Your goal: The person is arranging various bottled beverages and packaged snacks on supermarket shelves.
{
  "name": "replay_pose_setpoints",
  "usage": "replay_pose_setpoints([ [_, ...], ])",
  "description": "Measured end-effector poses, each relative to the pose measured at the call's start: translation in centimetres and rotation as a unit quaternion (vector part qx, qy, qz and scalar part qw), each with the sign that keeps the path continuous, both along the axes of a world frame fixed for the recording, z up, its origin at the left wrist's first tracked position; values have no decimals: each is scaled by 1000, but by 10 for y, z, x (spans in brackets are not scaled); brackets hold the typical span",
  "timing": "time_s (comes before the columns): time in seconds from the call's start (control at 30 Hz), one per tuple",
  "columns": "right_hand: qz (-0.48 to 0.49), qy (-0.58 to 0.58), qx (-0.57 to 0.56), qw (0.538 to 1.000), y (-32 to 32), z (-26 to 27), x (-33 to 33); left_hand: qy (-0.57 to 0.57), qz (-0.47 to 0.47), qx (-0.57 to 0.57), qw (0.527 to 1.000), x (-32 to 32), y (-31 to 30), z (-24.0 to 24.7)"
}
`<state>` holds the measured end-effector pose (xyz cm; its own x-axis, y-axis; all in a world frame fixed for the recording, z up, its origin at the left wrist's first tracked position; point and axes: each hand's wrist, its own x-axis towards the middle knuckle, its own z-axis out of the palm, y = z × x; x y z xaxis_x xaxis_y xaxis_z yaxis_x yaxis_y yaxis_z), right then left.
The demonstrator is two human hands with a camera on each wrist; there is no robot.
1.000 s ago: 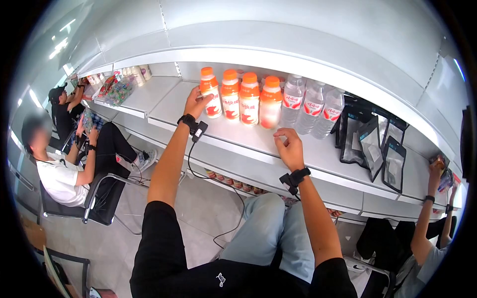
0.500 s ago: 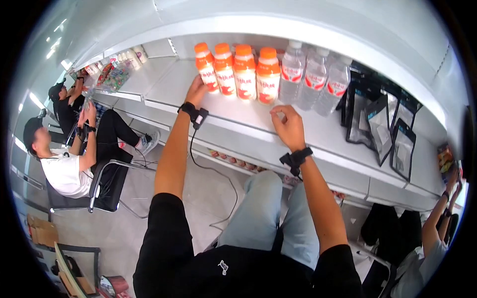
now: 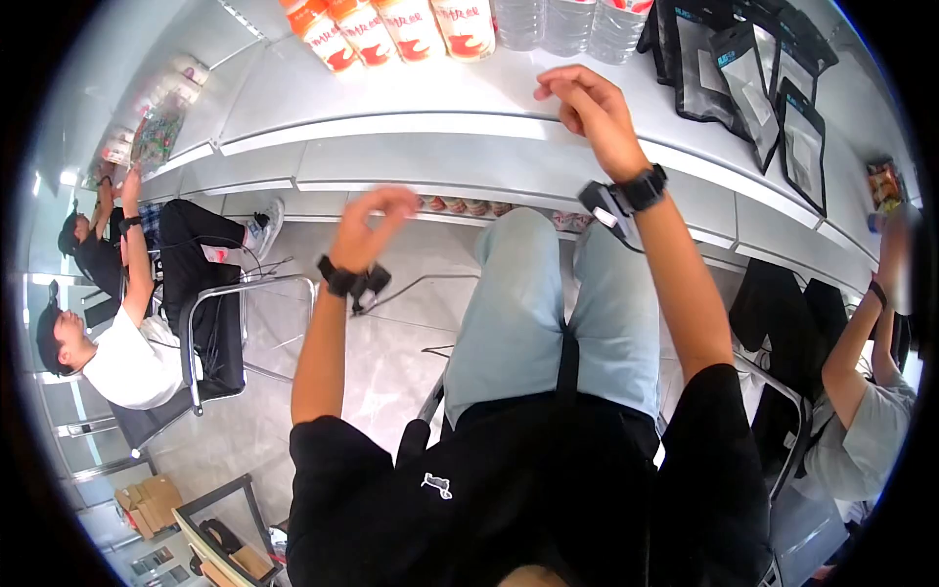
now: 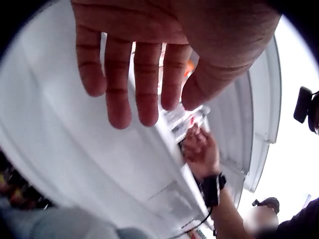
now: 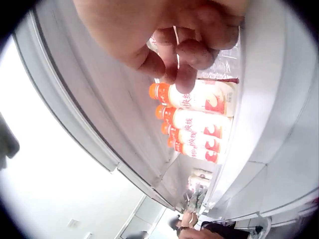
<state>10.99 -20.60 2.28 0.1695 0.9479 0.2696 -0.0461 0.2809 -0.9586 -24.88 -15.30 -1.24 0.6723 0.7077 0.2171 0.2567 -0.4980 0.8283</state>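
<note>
Across the far side, one long white shelf [image 3: 391, 98]. On the near side, two legs in light blue jeans [image 3: 514, 313]. Far right on the shelf, a bunch of black bags [image 3: 804, 147]. Farther left on the shelf, four white bottles [image 3: 413, 27] with orange tops [image 5: 159, 91], side by side, long way up and down. Just right of the row, clear bottles [image 3: 569, 22]. Over the shelf, on the near side of the clear bottles, the right hand [image 3: 599, 112]. Farther left, out in front of the shelf's edge, the left hand [image 3: 370, 227]. From the right hand, the white bottles to the left and far side, near but not touching. From the left hand, the same bottles straight to the far side, well apart; so closer to the right hand. Around each wrist, a black band [image 3: 641, 188]. On the left, fingers [image 4: 118, 89] straight and a bit apart, with nothing held. On the right, fingers loosely bent, with nothing held; can't tell about any touch between thumb [image 5: 152, 63] and fingertips.
</note>
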Motion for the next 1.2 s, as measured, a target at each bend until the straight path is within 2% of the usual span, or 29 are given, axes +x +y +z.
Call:
replay_pose_setpoints([
  [0.03,9,-17,-11,1000,-12,-1,4,78,-41,-21,996,-6,-15,-14],
  [0.1,8,-44,-23,999,-41,-10,12,11,-11,-258,966,-23,-29,-82],
  [0.2,-23,-73,-59,995,-98,-34,46,16,65,-236,969,-30,-47,-154],
  [0.23,-46,-88,-78,992,-121,-44,60,4,64,-254,965,-31,-54,-158],
  [0.33,-159,-36,-171,972,-191,-69,99,-37,55,-304,950,-20,-68,-175],
  [0.4,-206,-103,-231,945,-233,-102,132,-48,60,-308,948,-15,-70,-181],
  [0.53,-214,-180,-345,896,-308,-230,203,-45,92,-275,956,4,-69,-182],
  [0.6,-261,-163,-376,874,-323,-272,210,-22,85,-250,964,5,-71,-183],
  [0.63,-286,-153,-388,863,-327,-293,216,-11,80,-235,969,4,-69,-183],
  [0.73,-359,-295,-384,798,-324,-379,250,30,100,-224,969,-3,-75,-170],
  [0.77,-384,-329,-370,779,-319,-397,256,47,90,-201,974,-13,-75,-167],
  [0.83,-428,-390,-329,746,-303,-427,267,70,129,-220,964,-26,-82,-159],
  [0.9,-447,-274,-392,756,-279,-404,266,78,148,-242,956,-38,-87,-148],
  [0.97,-465,-227,-451,727,-258,-425,281,112,155,-207,959,-61,-90,-147],
  [1.03,-459,-134,-443,758,-247,-434,286,125,179,-224,950,-69,-97,-131],
  [1.07,-488,-79,-323,807,-249,-510,302,152,201,-236,939,-73,-99,-124],
  [1.1,-493,-97,-283,817,-243,-498,294,177,224,-249,926,-76,-101,-118],
  [1.17,-468,-202,-275,815,-246,-531,305,188,227,-240,925,-81,-104,-110],
  [1.2,-469,-240,-328,784,-243,-518,303,191,231,-235,925,-81,-107,-108],
])
